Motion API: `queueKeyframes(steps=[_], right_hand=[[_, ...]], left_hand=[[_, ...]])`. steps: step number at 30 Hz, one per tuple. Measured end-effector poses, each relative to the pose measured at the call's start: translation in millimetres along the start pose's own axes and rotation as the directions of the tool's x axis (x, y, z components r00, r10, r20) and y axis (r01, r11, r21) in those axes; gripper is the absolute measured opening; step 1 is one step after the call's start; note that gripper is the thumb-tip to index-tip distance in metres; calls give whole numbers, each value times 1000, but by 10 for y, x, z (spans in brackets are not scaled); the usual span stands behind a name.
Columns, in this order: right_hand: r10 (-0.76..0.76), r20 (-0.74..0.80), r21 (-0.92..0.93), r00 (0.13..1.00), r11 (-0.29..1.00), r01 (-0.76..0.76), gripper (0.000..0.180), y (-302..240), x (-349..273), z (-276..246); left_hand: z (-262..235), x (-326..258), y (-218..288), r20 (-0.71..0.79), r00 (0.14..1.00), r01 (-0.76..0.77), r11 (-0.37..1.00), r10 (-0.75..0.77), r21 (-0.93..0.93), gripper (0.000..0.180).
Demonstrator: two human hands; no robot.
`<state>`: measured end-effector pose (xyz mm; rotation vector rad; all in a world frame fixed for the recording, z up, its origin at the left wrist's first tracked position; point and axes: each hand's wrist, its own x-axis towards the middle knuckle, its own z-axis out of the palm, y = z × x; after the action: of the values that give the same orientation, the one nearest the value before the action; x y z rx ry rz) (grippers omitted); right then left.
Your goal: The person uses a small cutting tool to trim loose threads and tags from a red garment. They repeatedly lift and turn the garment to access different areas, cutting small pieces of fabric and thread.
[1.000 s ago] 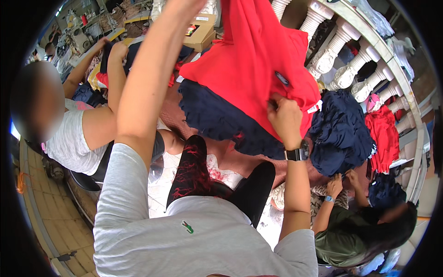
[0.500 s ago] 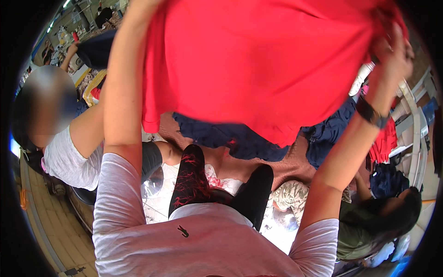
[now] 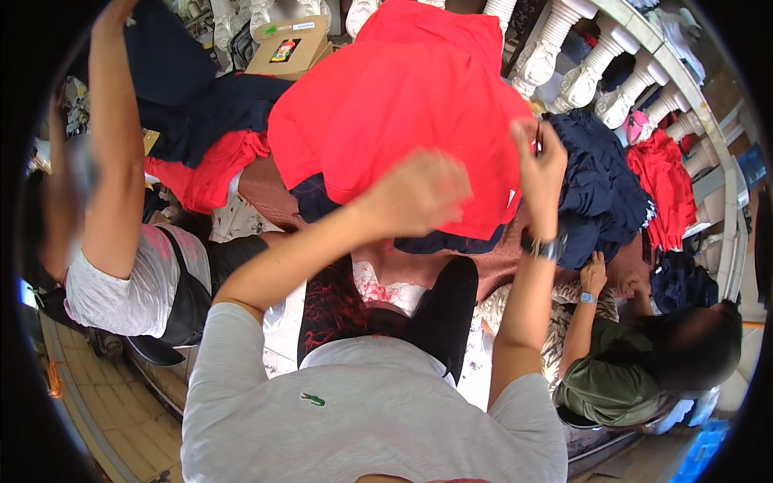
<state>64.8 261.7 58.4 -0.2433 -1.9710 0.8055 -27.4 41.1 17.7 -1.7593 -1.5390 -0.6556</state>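
Note:
A red garment [image 3: 386,121] lies spread in front of me on top of dark navy cloth [image 3: 451,241]. My left hand [image 3: 427,191] is over the garment's lower middle, its fingers smeared by motion. At the garment's right edge is my right hand [image 3: 539,157], fingers closed together with a small dark object showing between them, too small to name. A small white tag [image 3: 511,196] shows on the garment just below that hand. Whether my right fingers also grip the cloth is not clear.
Navy garments [image 3: 596,185] are heaped at right, with a red pile [image 3: 662,189] beyond. A person in green [image 3: 612,378] sits right; another in grey [image 3: 121,278] lifts dark cloth at left. A cardboard box [image 3: 290,48] stands at the back before a white balustrade [image 3: 555,48].
The red garment, held up and stretched between my raised hands, has come down onto the pile. Both hands have dropped, the left moving in over the cloth. The person at left has raised an arm.

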Motion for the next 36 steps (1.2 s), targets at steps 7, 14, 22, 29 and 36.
queueKeyframes(steps=[7,14,22,29,36], right_hand=[[227,200,67,953,967,-245,23,-182,-1377,-106],[198,178,-175,964,970,-167,28,-345,-1532,-61],[3,-107,-73,994,997,-11,28,-655,-947,186],[1,-204,23,979,1000,4,22,-987,-1003,385],[35,-122,171,992,985,-13,23,-979,-774,642]], left_hand=[[392,-232,209,209,949,306,841,-235,-445,31],[1,17,39,418,880,445,699,-225,-560,15],[-373,318,-58,287,860,498,566,-422,-657,11],[-458,308,-329,128,781,388,313,-612,-867,12],[-549,251,-308,279,756,431,128,-592,-893,9]])
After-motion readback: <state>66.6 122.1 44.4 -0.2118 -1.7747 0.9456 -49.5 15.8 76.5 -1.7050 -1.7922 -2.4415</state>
